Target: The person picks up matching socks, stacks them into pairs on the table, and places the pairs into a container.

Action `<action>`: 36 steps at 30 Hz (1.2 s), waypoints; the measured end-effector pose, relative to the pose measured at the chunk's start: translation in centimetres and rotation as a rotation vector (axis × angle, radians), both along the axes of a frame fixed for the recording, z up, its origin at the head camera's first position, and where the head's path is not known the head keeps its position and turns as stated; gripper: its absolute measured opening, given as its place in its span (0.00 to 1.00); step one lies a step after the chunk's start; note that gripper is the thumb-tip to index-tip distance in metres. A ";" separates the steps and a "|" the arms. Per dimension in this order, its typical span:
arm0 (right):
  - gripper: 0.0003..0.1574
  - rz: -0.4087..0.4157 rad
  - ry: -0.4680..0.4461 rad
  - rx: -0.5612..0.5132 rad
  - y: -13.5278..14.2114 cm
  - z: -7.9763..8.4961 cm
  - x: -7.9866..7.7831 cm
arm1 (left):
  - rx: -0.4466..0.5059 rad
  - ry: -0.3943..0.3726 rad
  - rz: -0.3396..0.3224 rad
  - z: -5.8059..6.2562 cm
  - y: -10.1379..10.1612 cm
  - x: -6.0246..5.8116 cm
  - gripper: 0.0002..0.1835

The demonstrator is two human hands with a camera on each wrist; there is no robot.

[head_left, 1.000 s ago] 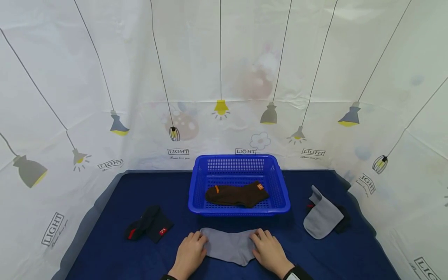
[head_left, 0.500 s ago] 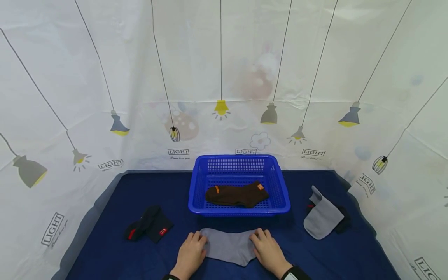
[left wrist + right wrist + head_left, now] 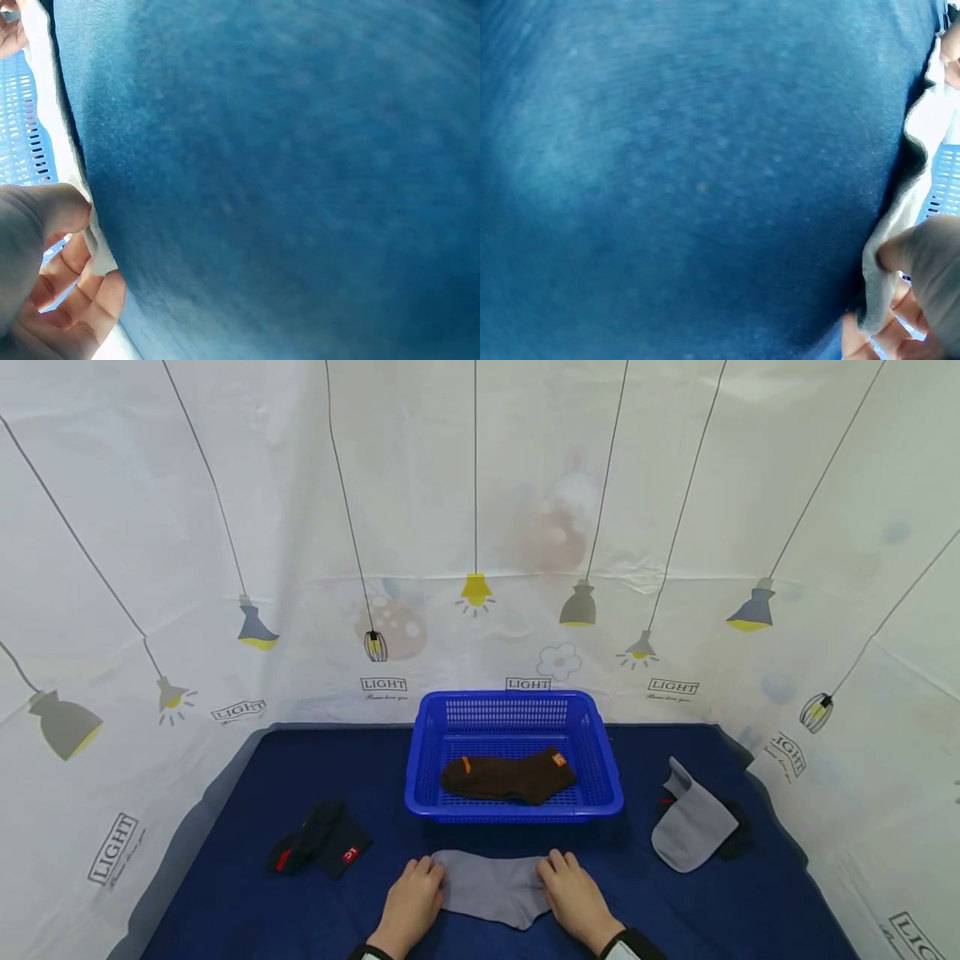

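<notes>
A grey sock (image 3: 491, 887) lies stretched sideways in front of the basket, close over the dark blue cloth. My left hand (image 3: 410, 900) pinches its left end; the left wrist view shows the thumb (image 3: 64, 206) on one side of the fabric and the fingers on the other. At the other end, my right hand (image 3: 576, 897) pinches the sock the same way, with the thumb (image 3: 900, 251) pressed on the grey knit in the right wrist view. Beyond them, a blue plastic basket (image 3: 513, 815) holds brown socks (image 3: 502, 778) with orange marks.
Dark socks (image 3: 322, 842) with red marks lie on the left of the dark blue cloth (image 3: 247, 910). To the right, another grey sock (image 3: 692, 827) lies across a dark sock (image 3: 738, 832). A white lamp-patterned curtain (image 3: 300, 527) encloses the back and sides.
</notes>
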State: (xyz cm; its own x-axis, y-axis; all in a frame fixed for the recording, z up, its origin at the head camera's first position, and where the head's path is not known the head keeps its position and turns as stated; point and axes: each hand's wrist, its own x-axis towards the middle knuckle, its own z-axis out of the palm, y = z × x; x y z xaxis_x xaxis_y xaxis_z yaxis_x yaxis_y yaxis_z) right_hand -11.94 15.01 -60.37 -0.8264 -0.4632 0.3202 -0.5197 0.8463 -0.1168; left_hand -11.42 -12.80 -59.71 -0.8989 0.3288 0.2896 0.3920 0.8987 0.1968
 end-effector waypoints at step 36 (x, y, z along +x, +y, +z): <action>0.15 -0.022 0.041 0.002 3.5 0.1 -0.3 | -0.026 0.152 -0.056 -0.4 2.6 -0.5 0.15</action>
State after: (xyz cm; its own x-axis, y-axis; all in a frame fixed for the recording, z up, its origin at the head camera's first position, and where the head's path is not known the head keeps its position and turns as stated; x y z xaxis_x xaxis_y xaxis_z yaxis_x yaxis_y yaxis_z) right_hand -12.26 18.49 -60.27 -0.8223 -0.4460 0.3534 -0.5056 0.8576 -0.0943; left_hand -11.96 -10.20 -60.11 -0.8255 0.3857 0.4119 0.4648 0.8787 0.1087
